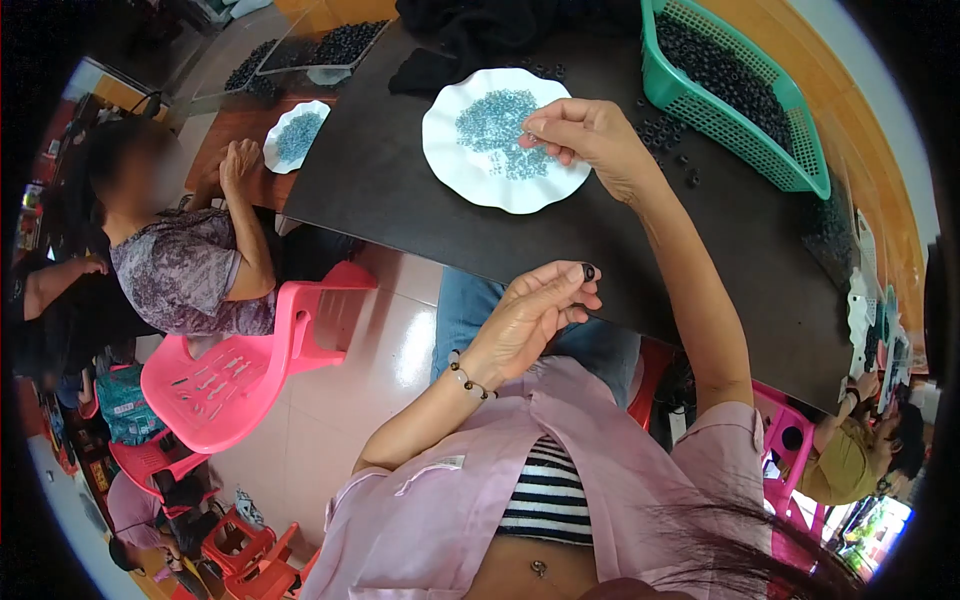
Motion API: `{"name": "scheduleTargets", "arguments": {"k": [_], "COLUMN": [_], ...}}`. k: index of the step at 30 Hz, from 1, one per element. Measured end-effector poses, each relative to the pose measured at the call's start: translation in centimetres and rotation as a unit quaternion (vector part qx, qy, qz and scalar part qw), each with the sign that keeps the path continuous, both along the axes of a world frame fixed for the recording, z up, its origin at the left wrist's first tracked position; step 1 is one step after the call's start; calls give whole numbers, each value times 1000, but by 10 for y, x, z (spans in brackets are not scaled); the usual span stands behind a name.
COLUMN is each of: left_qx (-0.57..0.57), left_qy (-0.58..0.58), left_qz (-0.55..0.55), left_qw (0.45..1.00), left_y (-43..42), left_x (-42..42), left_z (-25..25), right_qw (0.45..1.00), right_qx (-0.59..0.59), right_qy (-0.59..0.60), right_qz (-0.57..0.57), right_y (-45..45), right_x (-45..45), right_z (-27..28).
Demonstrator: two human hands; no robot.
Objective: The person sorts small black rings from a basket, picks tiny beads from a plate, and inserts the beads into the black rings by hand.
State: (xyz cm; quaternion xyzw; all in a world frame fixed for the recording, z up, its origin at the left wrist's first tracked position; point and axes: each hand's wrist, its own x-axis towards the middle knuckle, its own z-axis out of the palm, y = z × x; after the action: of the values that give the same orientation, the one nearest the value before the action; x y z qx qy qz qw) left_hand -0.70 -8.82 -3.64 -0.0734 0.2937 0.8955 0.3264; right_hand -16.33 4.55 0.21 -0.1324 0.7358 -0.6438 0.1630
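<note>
My left hand (540,312), with a beaded bracelet (468,378) at its wrist, is held in front of the table's near edge. Its thumb and forefinger pinch a small black ring-shaped piece (588,272). Over the right side of a white scalloped plate (445,170) is my right hand (592,142), thumb and fingertips pressed together. Whatever lies between those fingertips is too small to make out. Many tiny pale-blue, see-through pieces (495,118) are spread on the plate.
A green basket (735,130) full of black pieces stands at the back right of the dark table (400,195), with loose black pieces (665,135) beside it. Black cloth (450,45) lies behind the plate. To the left, another person (190,260) sits on a pink chair (225,390) by a second plate (275,150).
</note>
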Motion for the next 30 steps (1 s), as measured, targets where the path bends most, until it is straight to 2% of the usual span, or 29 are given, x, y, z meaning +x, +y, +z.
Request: {"name": "scheduleTargets", "arguments": {"k": [2,5,9,14,18,22,24,30], "left_qx": [2,16,36,39,48,1,-10,-14], "left_qy": [-5,-18,-25,-14,-13,-6,1,-2], "left_qz": [0,7,43,67,92,147,162,152], "left_qw": [1000,1000,998,997,994,989,987,988], "left_y": [0,-1,-2,1,2,7,12,30], "left_x": [0,0,2,-7,-21,-32,-37,-41], "left_z": [3,6,14,20,20,34,38,27], "right_qw": [995,986,984,959,956,957,969,974], "right_qx": [-61,-126,-160,-249,-265,-265,-227,-199], "right_qy": [-76,-107,-79,-133,-119,-103,-65,-44], "right_qz": [-8,1,11,-16,-35,-53,-76,-94], "right_y": [6,12,21,30,33,32,32,48], "right_x": [5,21,54,78,70,79,84,93], "right_z": [3,9,16,13,9,12,6,2]}}
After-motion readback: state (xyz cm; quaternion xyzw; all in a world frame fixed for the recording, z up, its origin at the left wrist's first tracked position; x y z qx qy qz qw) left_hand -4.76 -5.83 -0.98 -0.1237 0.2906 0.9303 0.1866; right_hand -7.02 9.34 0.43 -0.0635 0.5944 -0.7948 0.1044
